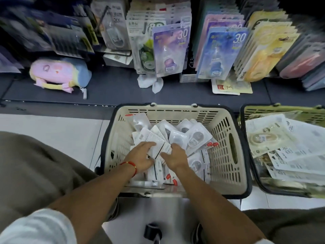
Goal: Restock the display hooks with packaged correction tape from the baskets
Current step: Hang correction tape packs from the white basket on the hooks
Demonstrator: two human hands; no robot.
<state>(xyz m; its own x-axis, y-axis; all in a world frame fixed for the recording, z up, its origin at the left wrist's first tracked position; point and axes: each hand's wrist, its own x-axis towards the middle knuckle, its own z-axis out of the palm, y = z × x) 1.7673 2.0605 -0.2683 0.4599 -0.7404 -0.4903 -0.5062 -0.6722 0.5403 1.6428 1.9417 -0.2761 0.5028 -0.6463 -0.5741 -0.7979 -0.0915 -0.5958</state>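
— Down on the floor before the shelf (123, 88), how far along is it?

— Early, I judge. The cream basket (226, 138) holds many packets (195, 140), and a second basket (249, 111) right of it holds more. Hooks above the cream basket already carry stock.

— And the hands?

— Both reach into the cream basket. The left hand (140, 155) and right hand (175, 155) have fingers curled round a white packet (158, 144) between them.
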